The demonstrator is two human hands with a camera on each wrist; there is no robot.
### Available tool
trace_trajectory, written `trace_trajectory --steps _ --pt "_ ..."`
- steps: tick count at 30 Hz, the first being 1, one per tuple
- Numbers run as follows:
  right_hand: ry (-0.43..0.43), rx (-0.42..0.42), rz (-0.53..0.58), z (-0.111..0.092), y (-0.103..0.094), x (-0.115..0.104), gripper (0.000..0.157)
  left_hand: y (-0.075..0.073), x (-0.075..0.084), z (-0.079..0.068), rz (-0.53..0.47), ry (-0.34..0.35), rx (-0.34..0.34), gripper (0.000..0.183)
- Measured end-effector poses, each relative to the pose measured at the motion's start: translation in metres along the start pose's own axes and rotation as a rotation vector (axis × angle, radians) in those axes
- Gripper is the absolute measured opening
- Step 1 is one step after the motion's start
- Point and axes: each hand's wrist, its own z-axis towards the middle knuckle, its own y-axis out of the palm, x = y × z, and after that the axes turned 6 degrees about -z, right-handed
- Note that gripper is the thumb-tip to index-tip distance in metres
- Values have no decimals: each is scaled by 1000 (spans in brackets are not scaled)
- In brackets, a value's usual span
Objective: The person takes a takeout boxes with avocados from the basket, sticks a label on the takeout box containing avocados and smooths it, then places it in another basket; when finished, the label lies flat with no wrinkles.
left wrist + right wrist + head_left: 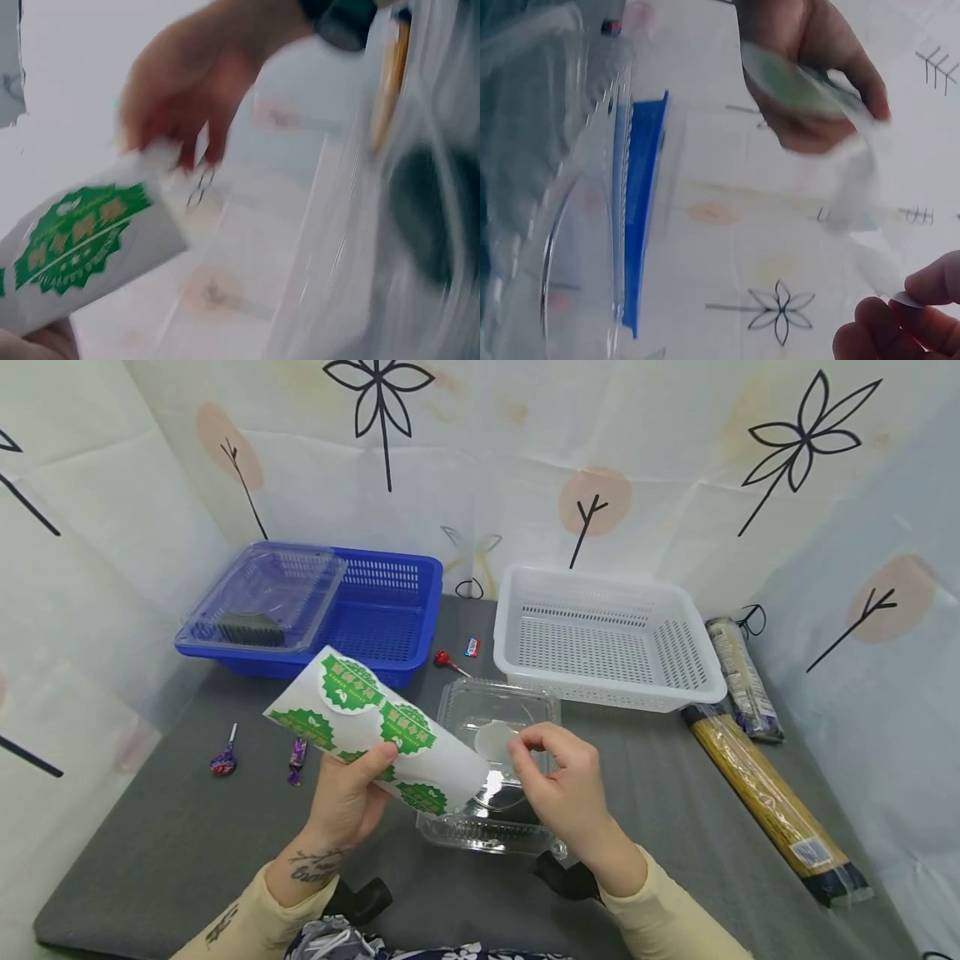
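My left hand (348,802) grips a sheet of stickers (442,768), white with green jagged-edged labels, thumb on top. It is tilted above the table. Between thumb and fingertips, my right hand (566,785) pinches a round, pale sticker (492,742), its whitish side showing in the head view. In the right wrist view this sticker (881,274) hangs from the fingertips. Below both hands lies a clear plastic clamshell box (487,839), lid raised, partly hidden by the sheet and right hand. The left wrist view shows the sheet (161,244) near the blurred right hand (195,82).
Behind are a blue basket (427,610) with a clear container (277,577) across it and a white basket (611,689). Lollipops (222,763) and wrapped sweets (297,762) lie about. At right are a long pasta packet (772,802) and another packet (742,677).
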Motion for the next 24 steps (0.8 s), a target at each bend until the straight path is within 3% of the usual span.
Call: trace_trajectory --steps 3,7,10,13,17,21,24 --pt "72 34 -40 -1 -9 8 9 -15 22 2 106 -61 10 43" --pt "159 79 -113 -6 -21 21 8 -37 48 3 433 -231 162 40" --pt "213 117 -170 -8 -30 29 6 -54 56 3 664 -400 272 44" --pt "258 149 -200 -9 -37 35 6 -73 51 0 800 -561 286 60" --pt "301 172 -198 -10 -41 40 7 -94 30 -10 885 -758 262 73" --pt "319 177 -190 -10 -42 41 7 -105 9 -21 929 -864 260 75" --pt "322 175 -183 -11 -42 41 6 -108 0 -26 994 -884 279 79"
